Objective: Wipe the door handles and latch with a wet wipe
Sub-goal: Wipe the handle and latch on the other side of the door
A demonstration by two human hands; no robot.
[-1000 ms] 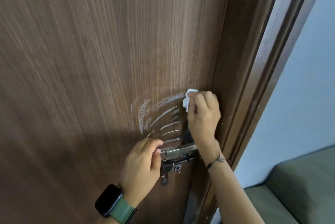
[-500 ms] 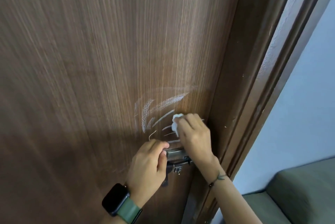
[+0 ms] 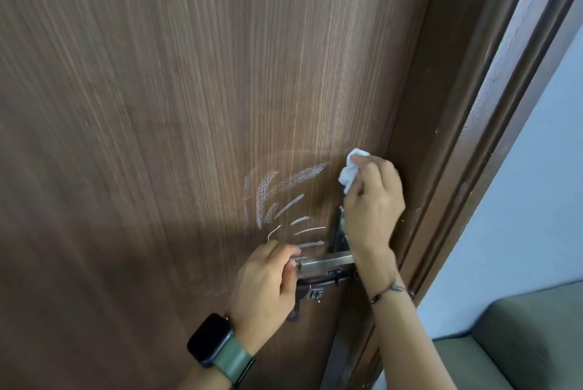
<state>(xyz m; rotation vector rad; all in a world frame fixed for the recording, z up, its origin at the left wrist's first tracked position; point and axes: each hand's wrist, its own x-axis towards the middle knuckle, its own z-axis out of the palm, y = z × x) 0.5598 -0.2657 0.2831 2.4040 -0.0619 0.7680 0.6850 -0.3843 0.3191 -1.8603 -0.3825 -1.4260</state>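
Observation:
A metal lever door handle (image 3: 325,261) sticks out from a dark backplate (image 3: 338,232) low on the brown wooden door (image 3: 189,105). My left hand (image 3: 268,282), with a dark watch on a green strap, grips the handle's free end. A dark latch (image 3: 312,287) sits just below the handle. My right hand (image 3: 372,200) holds a crumpled white wet wipe (image 3: 350,173) against the door above the backplate, near the door's edge. Part of the backplate is hidden behind this hand.
White scratch marks (image 3: 284,197) fan across the door left of the backplate. The dark door frame (image 3: 473,105) runs up on the right, with a pale blue wall (image 3: 536,200) beyond it. A grey-green cushion (image 3: 520,342) lies at the bottom right.
My right hand with the wipe went down onto the backplate near the handle, then came back up to the top of the plate. My left hand stayed on the handle.

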